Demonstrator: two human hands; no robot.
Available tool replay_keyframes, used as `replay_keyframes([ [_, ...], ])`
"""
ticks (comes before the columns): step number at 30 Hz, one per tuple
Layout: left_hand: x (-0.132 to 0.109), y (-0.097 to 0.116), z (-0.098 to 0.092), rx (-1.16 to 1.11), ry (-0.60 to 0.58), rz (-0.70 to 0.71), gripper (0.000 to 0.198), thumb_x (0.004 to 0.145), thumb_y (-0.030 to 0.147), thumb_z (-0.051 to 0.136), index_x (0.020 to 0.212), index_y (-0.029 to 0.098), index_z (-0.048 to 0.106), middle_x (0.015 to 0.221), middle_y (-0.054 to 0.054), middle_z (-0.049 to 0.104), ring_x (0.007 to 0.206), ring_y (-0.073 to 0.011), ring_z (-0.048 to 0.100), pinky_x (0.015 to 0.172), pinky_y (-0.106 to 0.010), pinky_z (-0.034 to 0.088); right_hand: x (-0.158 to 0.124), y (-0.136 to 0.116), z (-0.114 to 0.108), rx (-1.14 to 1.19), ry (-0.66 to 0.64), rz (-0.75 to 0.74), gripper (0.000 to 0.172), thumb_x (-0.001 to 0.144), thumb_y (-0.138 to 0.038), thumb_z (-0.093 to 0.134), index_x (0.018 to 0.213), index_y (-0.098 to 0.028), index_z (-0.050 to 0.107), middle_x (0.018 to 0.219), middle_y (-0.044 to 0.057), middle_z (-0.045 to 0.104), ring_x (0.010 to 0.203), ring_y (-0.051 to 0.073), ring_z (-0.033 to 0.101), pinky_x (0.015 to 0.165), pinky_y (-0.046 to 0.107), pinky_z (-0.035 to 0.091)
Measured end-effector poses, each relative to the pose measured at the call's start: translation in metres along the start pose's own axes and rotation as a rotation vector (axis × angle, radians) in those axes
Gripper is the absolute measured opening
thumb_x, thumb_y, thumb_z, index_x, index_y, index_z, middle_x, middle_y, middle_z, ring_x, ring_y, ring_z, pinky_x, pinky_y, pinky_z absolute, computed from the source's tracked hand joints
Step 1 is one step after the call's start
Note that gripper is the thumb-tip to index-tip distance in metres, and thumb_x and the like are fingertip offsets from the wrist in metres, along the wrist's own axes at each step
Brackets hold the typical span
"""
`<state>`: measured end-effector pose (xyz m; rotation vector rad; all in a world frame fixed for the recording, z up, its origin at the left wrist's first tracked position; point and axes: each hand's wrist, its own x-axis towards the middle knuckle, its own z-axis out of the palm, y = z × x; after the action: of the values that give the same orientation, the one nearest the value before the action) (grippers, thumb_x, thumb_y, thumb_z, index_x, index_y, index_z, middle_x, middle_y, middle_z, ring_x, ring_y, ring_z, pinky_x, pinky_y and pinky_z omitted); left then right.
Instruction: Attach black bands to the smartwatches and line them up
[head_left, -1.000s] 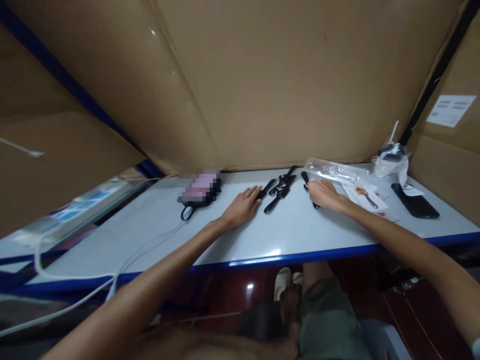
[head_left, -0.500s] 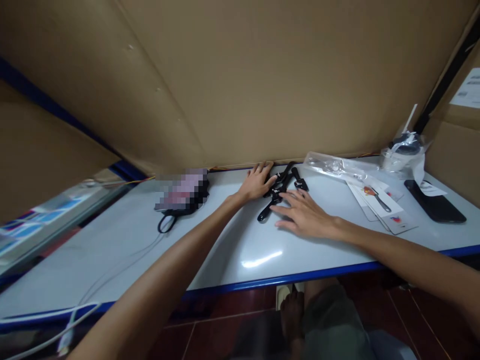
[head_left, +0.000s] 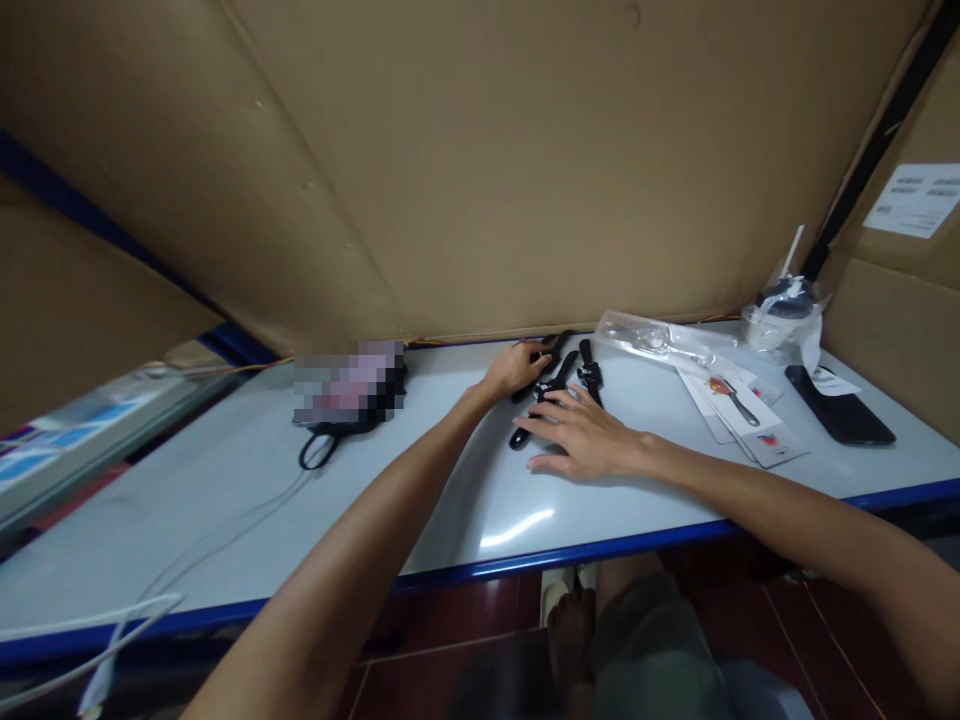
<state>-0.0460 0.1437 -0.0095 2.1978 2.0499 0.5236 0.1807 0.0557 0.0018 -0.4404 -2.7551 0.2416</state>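
Three black spokeshaves lie close together on the white table (head_left: 225,440). My left hand (head_left: 517,367) has its fingers curled over the leftmost spokeshave (head_left: 559,346), covering part of it. In the middle, another spokeshave (head_left: 552,386) lies slantwise, its near handle pointing toward me. My right hand (head_left: 589,435) rests with fingers spread over the middle one and the lower end of the right spokeshave (head_left: 589,368). Its fingertips touch or hover just above the tools; I cannot tell which.
To the right lie a clear plastic package (head_left: 652,340), printed cards (head_left: 739,405) and a black phone-like slab (head_left: 840,405). A bagged cup with a straw (head_left: 784,310) stands behind. A blurred-out item with a black strap (head_left: 319,450) lies left. Cardboard (head_left: 480,180) walls the back.
The spokeshaves, crossed and bunched before, now lie more apart and nearly side by side. My left fingers have curled from flat onto the leftmost one. The view has shifted slightly.
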Motion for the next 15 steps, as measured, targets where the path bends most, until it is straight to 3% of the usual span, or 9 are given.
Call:
replay_keyframes([
  [4,-0.023,-0.003,0.000,0.014,0.053,-0.054,0.046,0.098,0.036,0.043,0.132,0.022,0.070,0.144,-0.006,0.063,0.137,-0.0260,0.053,0.114,-0.036,0.040,-0.004,0.004,-0.004,-0.011,0.040,-0.028,0.039,0.100,-0.046,0.058,0.124,-0.019,0.071,0.124,0.012,0.068,0.131,0.030,0.049,0.114,0.052,0.033],
  [7,-0.044,-0.005,-0.004,0.043,0.083,-0.143,0.046,0.099,0.038,0.042,0.131,0.021,0.070,0.146,-0.008,0.061,0.137,-0.0292,0.054,0.112,-0.039,0.043,-0.006,0.010,-0.003,-0.003,0.051,-0.023,0.031,0.103,-0.036,0.054,0.116,-0.015,0.073,0.123,0.013,0.069,0.132,0.029,0.049,0.112,0.050,0.036],
  [12,-0.075,-0.010,-0.010,0.080,0.104,-0.157,0.047,0.100,0.038,0.039,0.131,0.020,0.069,0.146,-0.008,0.061,0.144,-0.0294,0.045,0.116,-0.041,0.040,-0.005,0.016,0.002,0.072,0.081,-0.025,0.031,0.103,-0.025,0.051,0.125,-0.015,0.070,0.134,0.014,0.066,0.133,0.025,0.051,0.113,0.045,0.036],
  [15,-0.086,-0.017,-0.014,0.076,0.136,-0.195,0.047,0.099,0.038,0.040,0.134,0.021,0.067,0.143,-0.008,0.063,0.146,-0.0286,0.043,0.118,-0.041,0.037,-0.003,0.020,-0.004,0.077,0.134,0.069,0.034,0.103,-0.023,0.048,0.130,-0.019,0.068,0.134,0.012,0.066,0.127,0.025,0.053,0.109,0.045,0.039],
])
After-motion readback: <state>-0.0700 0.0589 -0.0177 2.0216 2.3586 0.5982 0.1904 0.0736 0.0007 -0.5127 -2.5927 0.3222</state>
